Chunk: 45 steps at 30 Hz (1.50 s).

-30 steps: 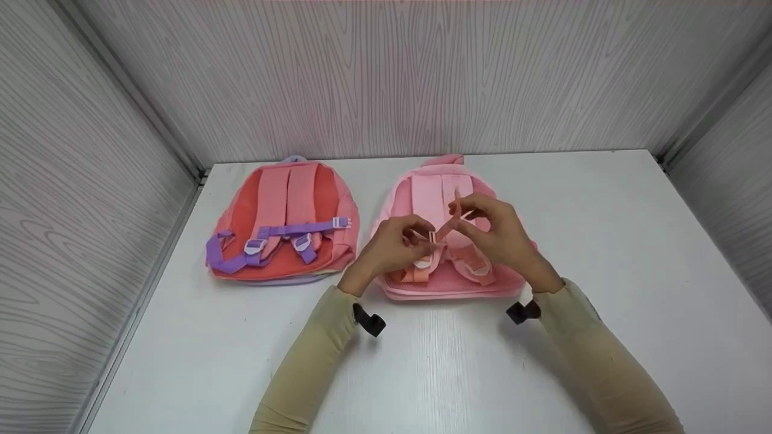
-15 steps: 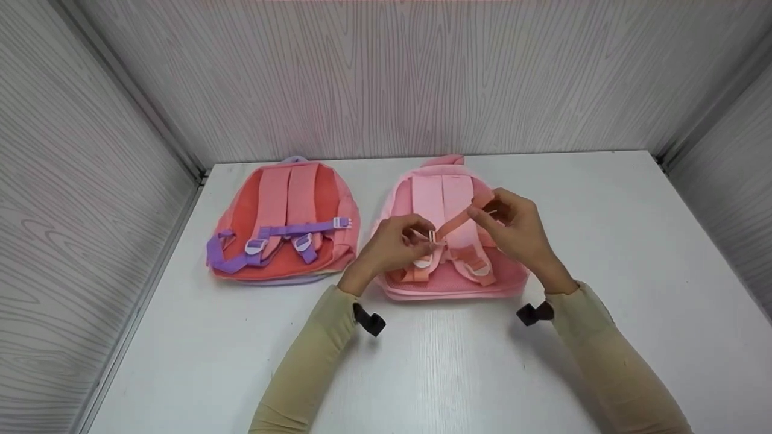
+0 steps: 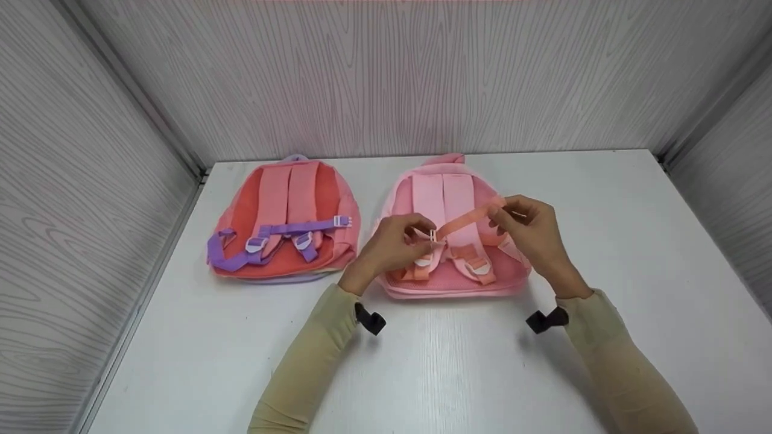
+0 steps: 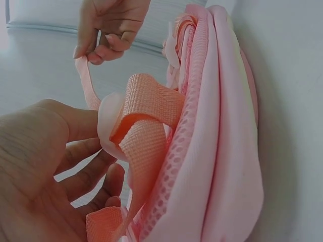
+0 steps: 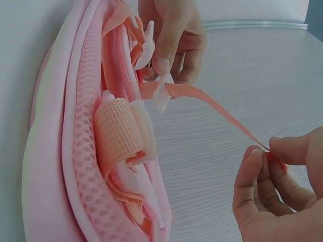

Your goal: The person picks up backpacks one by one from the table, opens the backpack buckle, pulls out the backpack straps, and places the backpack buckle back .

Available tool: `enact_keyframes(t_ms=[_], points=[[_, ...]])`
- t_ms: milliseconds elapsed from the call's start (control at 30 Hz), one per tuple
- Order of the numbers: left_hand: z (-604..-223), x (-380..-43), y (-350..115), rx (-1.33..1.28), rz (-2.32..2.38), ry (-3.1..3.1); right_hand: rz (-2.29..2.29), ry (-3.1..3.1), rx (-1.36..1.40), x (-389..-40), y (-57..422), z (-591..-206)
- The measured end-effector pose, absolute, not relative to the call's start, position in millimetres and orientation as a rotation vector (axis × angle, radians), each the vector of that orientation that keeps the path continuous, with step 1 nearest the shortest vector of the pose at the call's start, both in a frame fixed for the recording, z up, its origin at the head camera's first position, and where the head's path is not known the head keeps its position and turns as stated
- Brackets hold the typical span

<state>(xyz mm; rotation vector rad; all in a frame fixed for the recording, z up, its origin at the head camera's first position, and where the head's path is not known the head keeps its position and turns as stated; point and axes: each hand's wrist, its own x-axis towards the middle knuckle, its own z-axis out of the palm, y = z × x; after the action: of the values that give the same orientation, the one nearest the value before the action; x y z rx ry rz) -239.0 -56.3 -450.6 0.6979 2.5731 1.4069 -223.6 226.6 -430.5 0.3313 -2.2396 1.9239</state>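
Note:
A pink backpack (image 3: pixel 506 277) lies back side up on the white table, its shoulder straps facing me. My left hand (image 3: pixel 395 244) pinches a small white plastic buckle (image 5: pixel 161 94) above the backpack's middle. An orange webbing strap (image 3: pixel 467 222) runs through that buckle and slants up to the right. Its far end is pinched between the thumb and fingers of my right hand (image 3: pixel 534 235), off the backpack's right side. The right wrist view shows the strap (image 5: pixel 217 108) lifted and slightly bowed between both hands. White adjusters (image 3: pixel 480 268) with orange webbing sit at the shoulder straps' lower ends.
A coral backpack (image 3: pixel 241 205) with purple webbing (image 3: pixel 301 228) and white buckles lies to the left, also back side up. Grey wood-grain panels (image 3: pixel 386 78) stand behind and at both sides of the white table (image 3: pixel 422 374).
My right hand has moved right, drawing the orange strap out longer and straighter from the buckle. My left hand has stayed in place on the buckle. The coral backpack has not moved.

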Motion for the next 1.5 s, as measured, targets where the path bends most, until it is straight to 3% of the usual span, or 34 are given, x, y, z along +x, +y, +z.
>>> enact_keyframes(t_ms=[1500], points=[[-446,-236,-28,0.825,1.480,2.571,2.264,-2.208,0.146,-210,262,-446]])
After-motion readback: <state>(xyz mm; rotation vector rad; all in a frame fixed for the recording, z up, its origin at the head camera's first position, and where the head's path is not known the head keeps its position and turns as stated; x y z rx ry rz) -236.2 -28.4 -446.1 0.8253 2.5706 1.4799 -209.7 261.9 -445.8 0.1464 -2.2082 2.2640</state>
